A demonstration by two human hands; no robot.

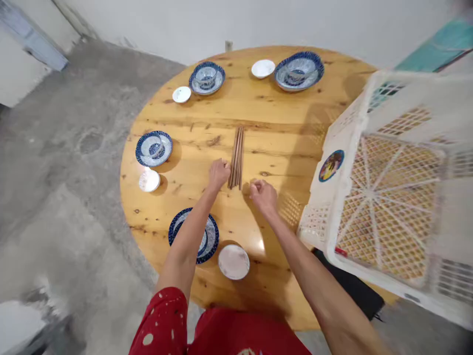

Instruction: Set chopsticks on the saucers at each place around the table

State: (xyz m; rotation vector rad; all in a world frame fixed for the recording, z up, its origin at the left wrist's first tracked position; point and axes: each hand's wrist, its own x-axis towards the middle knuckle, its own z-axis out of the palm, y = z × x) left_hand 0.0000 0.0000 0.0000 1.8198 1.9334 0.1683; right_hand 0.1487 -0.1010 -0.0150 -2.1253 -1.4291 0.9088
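Brown wooden chopsticks (236, 157) are laid in a tight bundle at the middle of a round pine table (281, 133), their near ends lying between the two hands. The left hand (218, 173) is curled, its fingers set against the near left edge of the bundle; whether any stick is actually pinched cannot be told. The right hand (263, 195) is closed into a loose fist just right of the bundle's near end, apart from it, with nothing seen in it. Four blue-patterned plates, each carrying a bowl, are spaced around the table rim, each with a small white dish beside it: the nearest plate (210, 237) is partly covered by the left forearm, its dish (233, 262) just to the right. A white lattice crate (391, 197) is tilted at the table's right edge.
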